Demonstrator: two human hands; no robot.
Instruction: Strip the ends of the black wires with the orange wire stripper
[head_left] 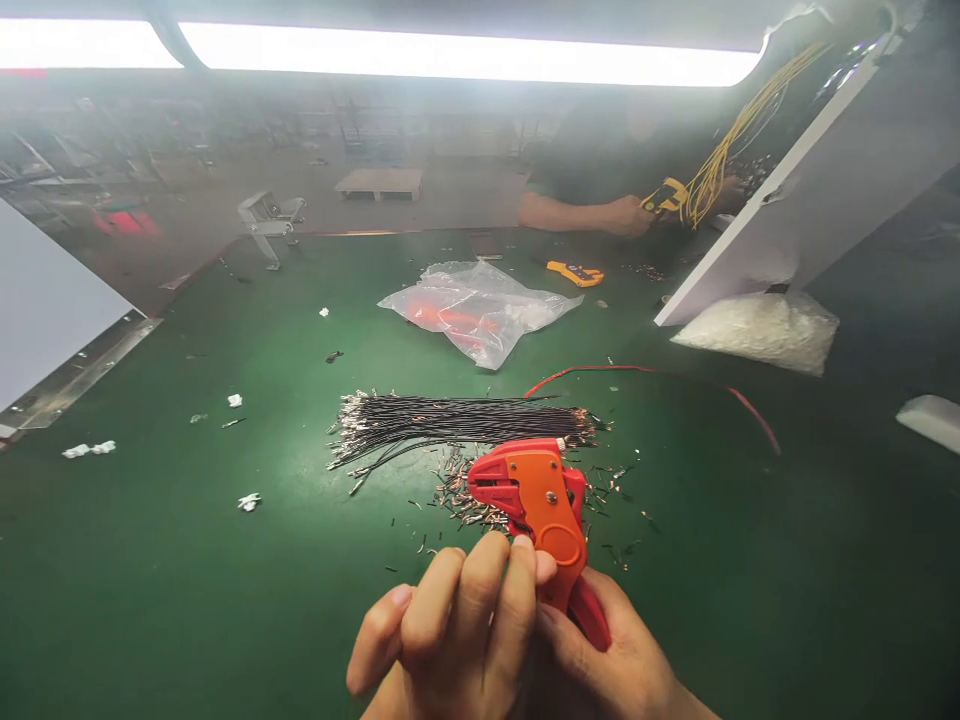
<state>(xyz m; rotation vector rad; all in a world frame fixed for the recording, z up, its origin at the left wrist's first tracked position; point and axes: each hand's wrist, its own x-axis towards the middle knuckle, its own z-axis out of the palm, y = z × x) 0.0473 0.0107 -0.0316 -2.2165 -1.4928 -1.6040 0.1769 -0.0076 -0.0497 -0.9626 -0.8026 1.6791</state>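
My right hand [619, 655] is wrapped around the handle of a red and orange wire stripper [541, 490], whose jaws point to the left. My left hand [465, 625] is close beside it, fingers bent and closed, with the tips right by the tool's handle. Whatever those fingers may hold is hidden. Just beyond the stripper lies a bundle of black wires [457, 418], with pale metal terminals at the left ends and bare copper at the right. Small cut scraps of insulation [461, 492] are strewn below the bundle and around the tool.
A clear plastic bag [480, 310] with something red inside lies farther back, near a yellow tool [575, 273]. One red wire [600, 368] curves to the right. Another full bag [757, 330] sits by a slanted white panel [795, 200]. Across the table, a person's hand [630, 215] holds a yellow tool.
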